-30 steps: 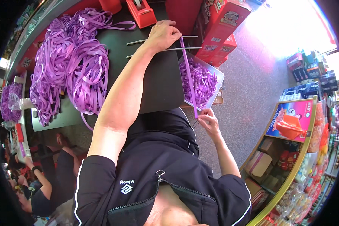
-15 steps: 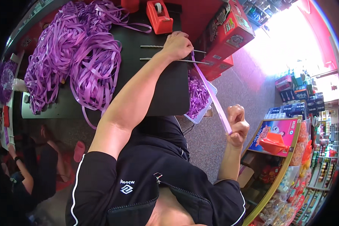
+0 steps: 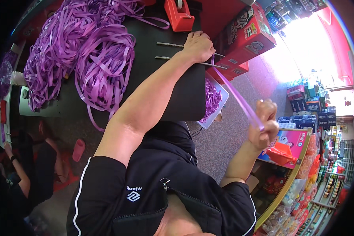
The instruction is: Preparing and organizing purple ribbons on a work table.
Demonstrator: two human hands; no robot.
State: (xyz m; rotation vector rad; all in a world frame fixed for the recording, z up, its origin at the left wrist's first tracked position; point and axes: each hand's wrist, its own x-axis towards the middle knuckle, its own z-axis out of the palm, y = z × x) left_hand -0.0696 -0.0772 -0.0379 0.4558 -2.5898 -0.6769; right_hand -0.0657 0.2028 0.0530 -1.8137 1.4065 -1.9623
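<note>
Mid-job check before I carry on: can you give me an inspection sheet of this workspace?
Surface: dark tabletop, carrying a purple ribbon pile.
Job's things: purple strip, two metal rods, pale bin of purple pieces, partly hidden by the tabletop.
Clutter: red tape dispenser.
Grips: left grip over the rods, strip emerging beside it; right grip closed on the strip, blurred.
Cables: thin dark line on the floor, possibly a cord.
Surroundings: red cartons, pink slipper, another person at left.

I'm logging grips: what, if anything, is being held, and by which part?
A purple ribbon: the right hand pinches it by its near end. It reaches the left hand, whose grip is hidden.
</note>
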